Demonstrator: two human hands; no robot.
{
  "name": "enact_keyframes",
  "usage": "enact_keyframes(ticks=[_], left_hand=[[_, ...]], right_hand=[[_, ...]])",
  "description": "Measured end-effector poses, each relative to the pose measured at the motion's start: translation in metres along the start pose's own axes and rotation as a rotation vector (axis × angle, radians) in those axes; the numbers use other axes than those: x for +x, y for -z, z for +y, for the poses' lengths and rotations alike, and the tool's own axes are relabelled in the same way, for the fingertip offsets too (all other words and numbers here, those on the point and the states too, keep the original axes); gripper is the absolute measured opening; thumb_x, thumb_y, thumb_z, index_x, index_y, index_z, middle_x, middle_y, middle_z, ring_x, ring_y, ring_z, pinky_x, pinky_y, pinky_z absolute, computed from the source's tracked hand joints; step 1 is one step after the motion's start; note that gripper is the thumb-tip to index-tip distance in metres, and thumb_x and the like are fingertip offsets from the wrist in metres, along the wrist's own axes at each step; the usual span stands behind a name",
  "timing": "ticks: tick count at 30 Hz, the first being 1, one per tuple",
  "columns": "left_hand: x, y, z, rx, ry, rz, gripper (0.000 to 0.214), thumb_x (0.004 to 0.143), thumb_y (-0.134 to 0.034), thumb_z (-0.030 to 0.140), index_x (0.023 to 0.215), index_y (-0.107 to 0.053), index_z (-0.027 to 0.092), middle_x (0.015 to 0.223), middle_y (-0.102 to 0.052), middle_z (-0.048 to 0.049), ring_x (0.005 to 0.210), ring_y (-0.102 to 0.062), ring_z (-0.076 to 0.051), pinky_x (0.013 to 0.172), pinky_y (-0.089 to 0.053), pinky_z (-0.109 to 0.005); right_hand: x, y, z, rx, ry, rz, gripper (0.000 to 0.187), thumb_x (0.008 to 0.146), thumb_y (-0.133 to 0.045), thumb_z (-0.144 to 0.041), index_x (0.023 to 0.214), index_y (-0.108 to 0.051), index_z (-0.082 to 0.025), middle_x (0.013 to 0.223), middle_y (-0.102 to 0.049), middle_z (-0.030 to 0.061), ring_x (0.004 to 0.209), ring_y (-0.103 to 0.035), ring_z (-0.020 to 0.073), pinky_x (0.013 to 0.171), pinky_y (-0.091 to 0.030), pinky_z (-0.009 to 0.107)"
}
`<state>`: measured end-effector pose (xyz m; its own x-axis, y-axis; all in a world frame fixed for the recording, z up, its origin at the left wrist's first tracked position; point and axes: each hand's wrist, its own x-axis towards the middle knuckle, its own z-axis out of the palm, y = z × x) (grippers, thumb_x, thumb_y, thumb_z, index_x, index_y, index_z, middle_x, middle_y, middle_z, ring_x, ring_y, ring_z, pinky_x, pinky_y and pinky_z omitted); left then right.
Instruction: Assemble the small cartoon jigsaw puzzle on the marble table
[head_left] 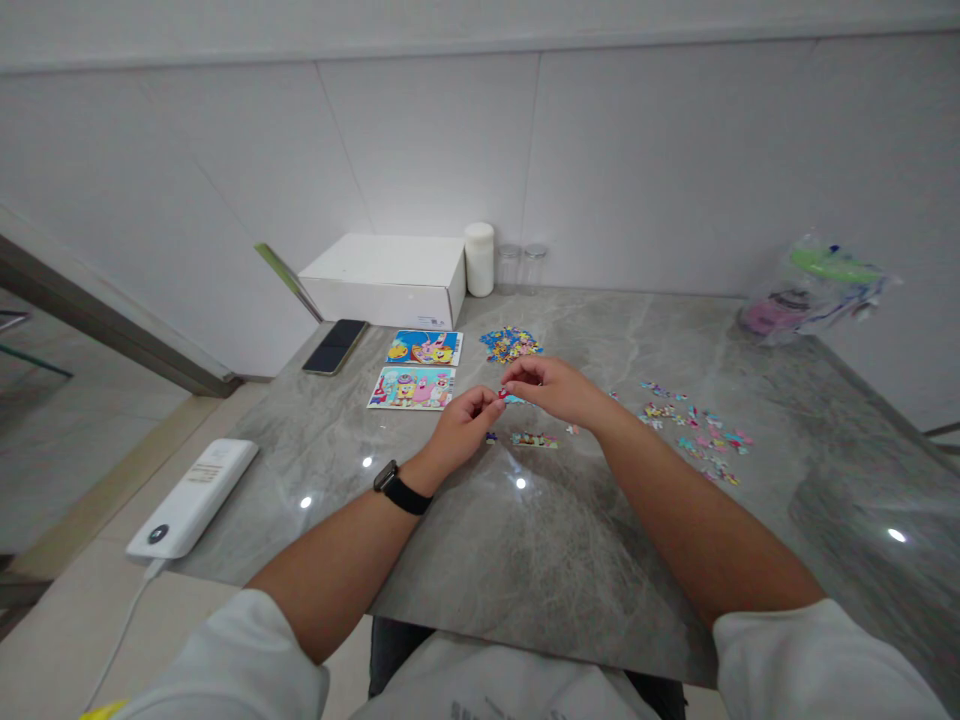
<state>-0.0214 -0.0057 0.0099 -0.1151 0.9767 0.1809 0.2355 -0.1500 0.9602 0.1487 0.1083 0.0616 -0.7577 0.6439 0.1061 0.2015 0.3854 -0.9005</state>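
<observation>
My left hand (463,424) and my right hand (553,388) meet above the grey marble table (525,540), both pinching small jigsaw pieces (507,396) held between their fingertips. A black watch (399,488) is on my left wrist. Just below the hands lies a short joined strip of pieces (534,439). A heap of loose pieces (510,343) sits behind the hands, and more pieces (697,430) are scattered to the right. Two cartoon picture cards (424,347) (412,388) lie to the left of the hands.
A white box (390,280), a white canister (479,258) and two clear jars (522,266) stand at the back by the wall. A phone (334,346) and a white power bank (193,497) lie on the left. A plastic bag (814,285) sits at the far right.
</observation>
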Motion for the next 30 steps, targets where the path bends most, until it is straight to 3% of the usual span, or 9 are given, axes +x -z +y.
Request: enact_keyframes(ticks=[9,14,17,21,30], left_hand=[[-0.008,0.004,0.009,0.304,-0.069,-0.081,0.032,0.104,-0.05,0.044,0.089,-0.064,0.019,0.078,-0.063,0.0001,0.074,-0.056,-0.016,0.071,-0.043,-0.027],[-0.005,0.022,0.012,0.634,-0.078,-0.139,0.029,0.106,-0.044,0.031,0.096,-0.07,0.021,0.092,-0.073,-0.0063,0.087,-0.066,-0.022,0.077,-0.045,-0.032],[-0.004,0.033,0.01,0.736,-0.007,-0.145,0.02,0.099,-0.058,0.035,0.099,-0.071,0.021,0.092,-0.073,-0.0068,0.084,-0.065,-0.023,0.072,-0.044,-0.032],[-0.006,0.035,0.007,0.743,0.022,-0.209,0.026,0.085,-0.076,0.045,0.095,-0.069,0.022,0.084,-0.07,-0.0029,0.072,-0.06,-0.02,0.061,-0.035,-0.031],[-0.009,0.03,0.002,0.809,0.047,-0.244,0.022,0.083,-0.079,0.04,0.089,-0.067,0.022,0.085,-0.071,-0.0037,0.072,-0.06,-0.02,0.061,-0.034,-0.03]], right_hand=[[0.0,0.0,0.005,-0.047,-0.048,-0.083,0.016,0.078,-0.075,-0.033,0.083,-0.071,-0.018,0.071,-0.066,-0.0022,0.067,-0.057,0.0129,0.064,-0.044,0.026],[0.0,-0.004,0.014,-0.197,-0.052,-0.071,0.01,0.082,-0.072,-0.027,0.085,-0.073,-0.018,0.074,-0.068,-0.0012,0.069,-0.058,0.0131,0.066,-0.043,0.026],[0.0,-0.013,0.019,-0.26,-0.069,-0.049,0.006,0.084,-0.071,-0.024,0.086,-0.073,-0.018,0.078,-0.07,-0.0009,0.07,-0.059,0.0131,0.067,-0.042,0.026],[-0.001,-0.03,0.023,-0.337,-0.081,-0.072,0.004,0.085,-0.07,-0.019,0.088,-0.074,-0.019,0.079,-0.072,-0.0008,0.072,-0.061,0.0135,0.067,-0.04,0.025],[-0.001,-0.045,0.033,-0.414,-0.065,-0.112,0.009,0.086,-0.069,-0.015,0.09,-0.074,-0.021,0.081,-0.073,-0.0011,0.073,-0.063,0.0131,0.067,-0.04,0.024]])
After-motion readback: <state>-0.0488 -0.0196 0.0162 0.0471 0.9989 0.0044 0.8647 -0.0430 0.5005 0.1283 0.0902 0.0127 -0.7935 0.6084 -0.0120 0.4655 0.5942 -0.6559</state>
